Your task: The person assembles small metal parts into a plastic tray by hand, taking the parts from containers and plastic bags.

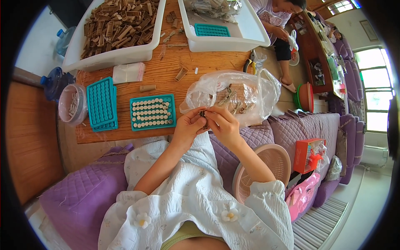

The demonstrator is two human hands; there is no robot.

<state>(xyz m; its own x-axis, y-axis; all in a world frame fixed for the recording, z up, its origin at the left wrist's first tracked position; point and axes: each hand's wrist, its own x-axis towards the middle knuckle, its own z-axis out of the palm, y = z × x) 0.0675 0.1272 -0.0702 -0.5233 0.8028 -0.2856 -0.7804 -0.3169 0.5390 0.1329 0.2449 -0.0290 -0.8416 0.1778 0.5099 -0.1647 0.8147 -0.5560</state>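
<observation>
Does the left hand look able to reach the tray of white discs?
Probably yes: the teal tray lies uncovered near the left hand, though that hand is holding a small dark piece.

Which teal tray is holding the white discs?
The teal tray nearest the left hand: white discs line its rows. The stacked trays farther left and the tray in the right white bin show none.

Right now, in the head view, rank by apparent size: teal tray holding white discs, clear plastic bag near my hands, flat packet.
Largest to smallest:
Clear plastic bag
Teal tray holding white discs
Flat packet
</observation>
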